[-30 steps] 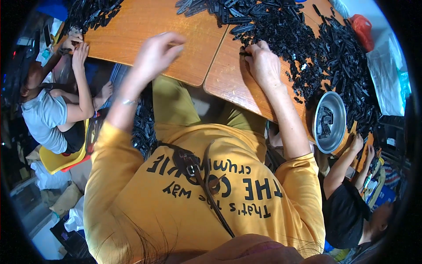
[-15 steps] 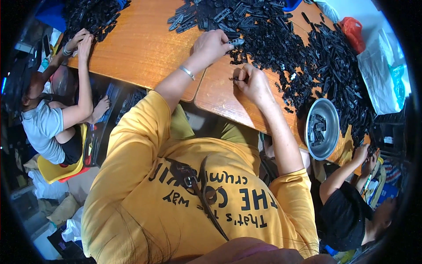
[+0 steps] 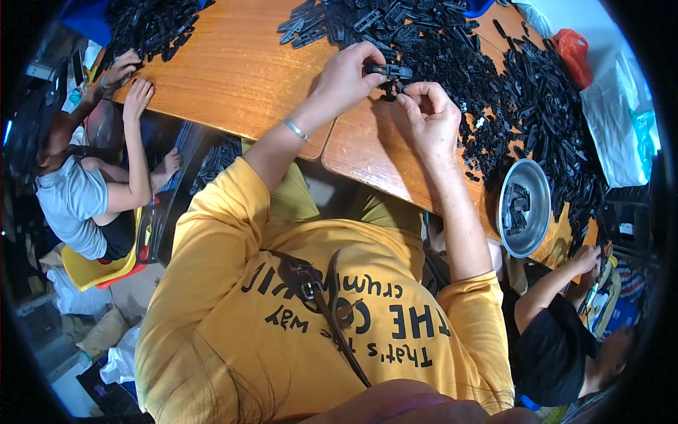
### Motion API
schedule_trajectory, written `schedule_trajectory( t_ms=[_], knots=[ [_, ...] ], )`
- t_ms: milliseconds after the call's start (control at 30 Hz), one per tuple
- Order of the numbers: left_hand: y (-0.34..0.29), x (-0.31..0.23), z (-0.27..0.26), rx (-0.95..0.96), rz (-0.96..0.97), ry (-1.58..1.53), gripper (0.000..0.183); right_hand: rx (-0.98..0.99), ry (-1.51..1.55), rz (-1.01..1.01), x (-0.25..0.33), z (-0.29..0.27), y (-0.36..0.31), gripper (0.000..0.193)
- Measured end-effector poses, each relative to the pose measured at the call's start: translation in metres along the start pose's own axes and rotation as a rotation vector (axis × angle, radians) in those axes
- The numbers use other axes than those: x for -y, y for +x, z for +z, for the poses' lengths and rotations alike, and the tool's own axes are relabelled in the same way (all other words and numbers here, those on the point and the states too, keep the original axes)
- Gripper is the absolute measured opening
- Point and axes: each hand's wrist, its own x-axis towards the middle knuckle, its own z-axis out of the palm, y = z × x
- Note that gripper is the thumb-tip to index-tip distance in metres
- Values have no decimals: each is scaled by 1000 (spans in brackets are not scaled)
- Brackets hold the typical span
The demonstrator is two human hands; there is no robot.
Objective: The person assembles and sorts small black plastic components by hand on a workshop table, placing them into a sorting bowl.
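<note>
Between the thumb and fingers of my left hand (image 3: 346, 76) is a long black plastic piece with a slot (image 3: 390, 71), held over the table near the seam. My right hand (image 3: 432, 119) pinches a small black plastic part (image 3: 397, 87) just below the long piece; whether the two touch I cannot tell. Right behind both hands lies a heap of small black parts (image 3: 441, 71). Longer black pieces (image 3: 304, 25) are piled beyond my left hand.
A metal bowl (image 3: 524, 244) with some black pieces stands at the table's right edge, beside a heap of long black parts (image 3: 547, 106). A red plastic bag (image 3: 571, 55) and a white bag (image 3: 621, 120) lie at the far right. Co-workers sit left (image 3: 78, 205) and right (image 3: 554, 339).
My right hand has moved up and inward, bringing its small part close to the long piece. My left hand has turned the long piece. The left co-worker's hands have come apart.
</note>
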Motion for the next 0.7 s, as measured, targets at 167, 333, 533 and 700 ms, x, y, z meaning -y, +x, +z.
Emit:
schedule_trajectory(
  t_ms=[167,333,533,700],
  knots=[
    [-8,-23,0,106,-61,-370,25,-68,-55,-234,8,-9,5,15],
    [-11,-38,-6,132,-27,-399,25,-90,-100,-287,12,-17,0,15],
    [-15,-42,-8,187,-75,-403,25,-9,-134,-159,15,-26,1,15],
    [-16,-35,-6,225,-114,-464,26,-15,-105,-304,18,-24,3,17]
  ],
)
